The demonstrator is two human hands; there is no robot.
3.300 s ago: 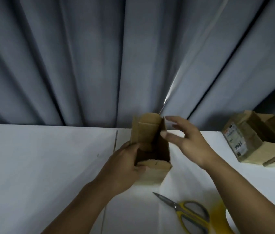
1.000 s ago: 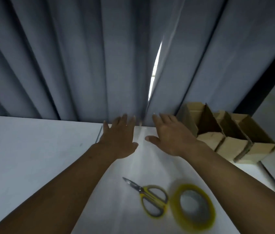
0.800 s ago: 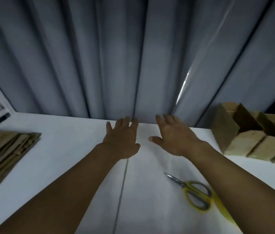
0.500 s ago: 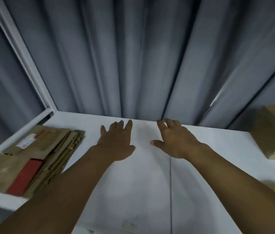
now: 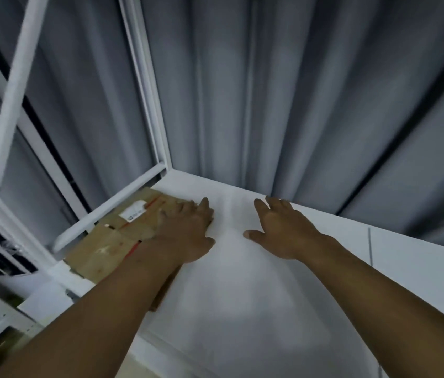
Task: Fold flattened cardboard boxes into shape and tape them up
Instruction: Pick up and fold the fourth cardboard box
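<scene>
A stack of flattened brown cardboard boxes (image 5: 106, 242) lies at the left end of the white table (image 5: 242, 296), against a white frame. The top sheet bears a white label and red tape strips. My left hand (image 5: 185, 230) is spread flat over the stack's right edge, fingers apart, and partly hides it. My right hand (image 5: 281, 230) hovers open above the bare table to the right of the stack, holding nothing. Whether the left hand touches the cardboard I cannot tell; the picture is blurred by motion.
Grey pleated curtains (image 5: 283, 105) hang right behind the table's far edge. A white metal frame (image 5: 144, 85) and rail (image 5: 106, 211) border the table's left end. A seam line (image 5: 370, 246) marks the tabletop at the right.
My view has swung left: the folded boxes, scissors and tape roll have left the frame on the right. The flat stack has come closer, and my left hand now reaches over it.
</scene>
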